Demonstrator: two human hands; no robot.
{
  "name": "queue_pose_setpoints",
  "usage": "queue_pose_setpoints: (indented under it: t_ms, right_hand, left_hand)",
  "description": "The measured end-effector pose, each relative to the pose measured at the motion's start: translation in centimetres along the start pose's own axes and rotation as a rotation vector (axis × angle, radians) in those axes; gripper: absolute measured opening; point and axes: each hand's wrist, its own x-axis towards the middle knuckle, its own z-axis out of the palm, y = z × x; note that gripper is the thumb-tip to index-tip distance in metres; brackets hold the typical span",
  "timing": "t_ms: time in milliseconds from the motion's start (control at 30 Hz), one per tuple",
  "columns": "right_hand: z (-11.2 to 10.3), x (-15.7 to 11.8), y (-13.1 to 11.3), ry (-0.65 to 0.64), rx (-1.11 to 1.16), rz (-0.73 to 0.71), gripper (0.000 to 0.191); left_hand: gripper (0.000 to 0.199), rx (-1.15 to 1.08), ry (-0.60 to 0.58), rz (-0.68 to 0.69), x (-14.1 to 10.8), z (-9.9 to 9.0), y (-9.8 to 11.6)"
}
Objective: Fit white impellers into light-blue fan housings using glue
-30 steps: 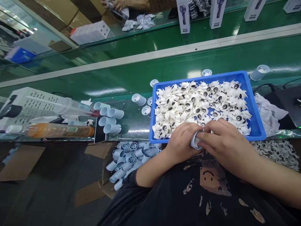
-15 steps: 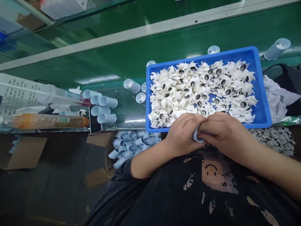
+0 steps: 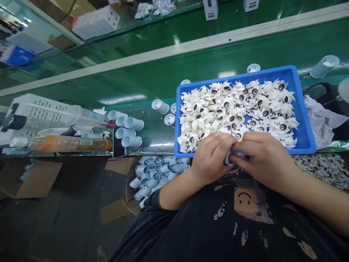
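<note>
Close to my body, at the front edge of the bench, both hands meet around a light-blue plastic tube (image 3: pixel 228 158). My left hand (image 3: pixel 214 154) wraps its outer side with curled fingers. From the other side my right hand (image 3: pixel 259 153) grips the tube's rim, thumb and forefinger at its open end; whether a small part sits between them is hidden. Just beyond lies a blue tray (image 3: pixel 307 134) heaped with white fan impellers (image 3: pixel 218 105), several showing dark round hubs.
Several light-blue tubes (image 3: pixel 135 123) lie left of the tray, near a phone (image 3: pixel 119 148) and an orange drink bottle (image 3: pixel 73 143). Below the bench edge sit a carton of blue tubes (image 3: pixel 160 171) and a pile of impellers (image 3: pixel 324 167). Crumpled white paper (image 3: pixel 321 116) lies right.
The camera view has shifted, so the bench and tray appear slightly lower and further right. Both hands stay around the tube with almost the same grip.
</note>
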Motion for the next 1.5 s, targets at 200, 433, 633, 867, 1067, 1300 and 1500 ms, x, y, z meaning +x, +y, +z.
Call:
queue_pose_setpoints:
  t_ms: [200,433,633,867,1067,1300,1500]
  right_hand:
    - [-0.2,0.8,1.9,-0.096,0.095,-0.232,0.025]
    - [0.9,1.1,3.3,-0.057,0.039,-0.235,0.018]
    - [4.2,0.9,4.3,0.085,0.473,0.198,0.019]
    - [3.3,-0.1,4.8,0.276,0.824,0.208,0.028]
    - [5.1,0.4,4.5,0.052,1.44,0.708,0.058]
    - [5.2,0.5,4.9,0.157,1.422,0.766,0.052]
    - [4.3,0.0,6.1,0.176,1.321,0.689,0.051]
  left_hand:
    - [0.028,-0.146,-0.391,-0.196,1.3,-1.0,-0.7]
    - [0.029,-0.087,-0.438,-0.204,1.6,-0.2,-1.7]
    - [0.029,0.229,-0.182,-0.047,0.9,1.5,-1.6]
    - [0.052,-0.179,0.041,-0.056,1.1,1.6,-2.7]
    - [0.02,-0.404,0.134,-0.154,1.2,4.8,-2.6]
    - [0.04,-0.408,0.12,-0.232,0.8,6.3,-3.6]
    - [0.063,-0.41,-0.182,-0.373,0.3,4.1,-4.7]
